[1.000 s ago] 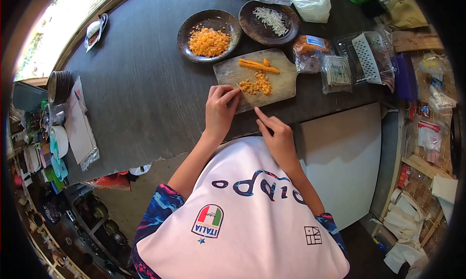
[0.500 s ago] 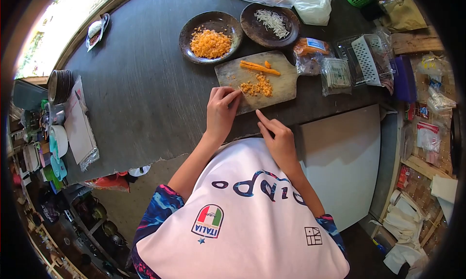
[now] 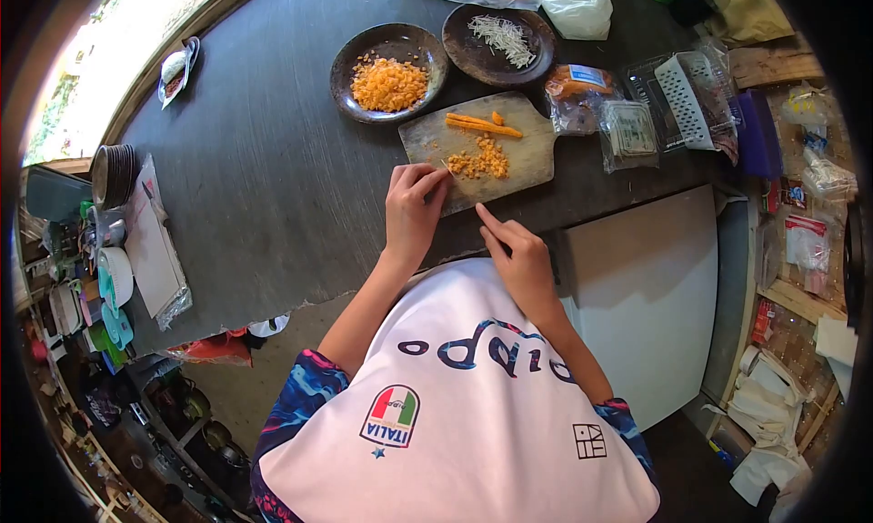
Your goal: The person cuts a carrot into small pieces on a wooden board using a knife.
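A wooden cutting board [image 3: 525, 165] lies at the table's near edge. On it are orange sticks [image 3: 484, 125] and a scatter of small chopped orange bits [image 3: 479, 159]. My left hand [image 3: 418, 205] is over the board's left corner, thumb and fingers pinched together on what looks like a thin pale stick. Its tip barely shows. My right hand [image 3: 518, 255] is at the near edge of the board, holding nothing visible. Its index finger stretches to the board's rim while the other fingers curl loosely.
Behind the board stand a dark bowl [image 3: 342, 94] of orange pieces and a dark plate [image 3: 462, 52] of short white sticks. Bagged packages [image 3: 627, 132] and a perforated white grater-like piece [image 3: 684, 100] lie to the right. A stack of dark bowls [image 3: 113, 176] and a clipboard-like board [image 3: 155, 250] are at left.
The view has shifted slightly, moving the table items a little. Both hands keep nearly the same pose and place at the board.
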A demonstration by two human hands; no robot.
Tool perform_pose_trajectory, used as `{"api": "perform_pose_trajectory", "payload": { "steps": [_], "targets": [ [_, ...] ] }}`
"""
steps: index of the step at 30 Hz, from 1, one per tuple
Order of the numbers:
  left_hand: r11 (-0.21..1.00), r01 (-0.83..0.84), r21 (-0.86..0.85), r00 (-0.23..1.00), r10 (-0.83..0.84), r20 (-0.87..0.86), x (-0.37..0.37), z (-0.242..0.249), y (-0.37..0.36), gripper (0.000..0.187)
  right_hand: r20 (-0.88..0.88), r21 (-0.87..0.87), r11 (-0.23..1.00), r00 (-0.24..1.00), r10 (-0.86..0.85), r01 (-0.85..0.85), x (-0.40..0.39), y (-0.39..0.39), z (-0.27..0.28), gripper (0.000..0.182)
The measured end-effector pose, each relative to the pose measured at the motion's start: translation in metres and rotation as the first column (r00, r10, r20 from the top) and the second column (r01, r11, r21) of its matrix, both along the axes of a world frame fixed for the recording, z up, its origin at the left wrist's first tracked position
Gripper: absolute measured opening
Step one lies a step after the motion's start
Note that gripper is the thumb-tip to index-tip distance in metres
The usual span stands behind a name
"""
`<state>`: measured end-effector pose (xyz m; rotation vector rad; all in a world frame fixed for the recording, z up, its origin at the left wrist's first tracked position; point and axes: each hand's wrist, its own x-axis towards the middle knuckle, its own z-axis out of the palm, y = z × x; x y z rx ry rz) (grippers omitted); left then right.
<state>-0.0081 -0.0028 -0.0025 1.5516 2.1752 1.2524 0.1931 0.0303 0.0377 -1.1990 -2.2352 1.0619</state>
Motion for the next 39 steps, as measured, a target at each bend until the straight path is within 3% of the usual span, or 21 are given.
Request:
{"api": "perform_pose_trajectory", "payload": {
  "steps": [8, 14, 26, 30, 39],
  "targets": [
    [1.000, 0.010, -0.029, 1.000, -0.010, -0.009, 0.001, 0.007, -0.002, 0.022, -0.051, 0.018, 1.000, 0.999, -0.005, 0.006, -0.020, 0.013, -0.024, 0.042],
    [1.000, 0.007, -0.014, 1.000, -0.007, -0.022, -0.003, 0.001, -0.001, 0.024, 0.001, -0.021, 0.999, 1.000, -0.027, 0.027, 0.001, -0.002, -0.001, 0.042],
    [1.000, 0.019, -0.012, 0.999, -0.019, -0.038, -0.003, 0.003, -0.002, 0.022, -0.033, 0.056, 0.998, 0.999, -0.006, 0.008, -0.008, 0.006, -0.011, 0.044],
    [1.000, 0.006, -0.010, 1.000, -0.006, -0.003, -0.001, 0.003, -0.001, 0.022, 0.046, 0.027, 1.000, 0.999, 0.002, -0.003, 0.010, -0.004, -0.002, 0.046],
    [1.000, 0.025, 0.000, 1.000, -0.025, -0.018, 0.005, 0.000, -0.001, 0.021, -0.032, 0.042, 0.999, 0.999, 0.002, -0.001, -0.017, 0.016, -0.017, 0.044]
  ]
}}
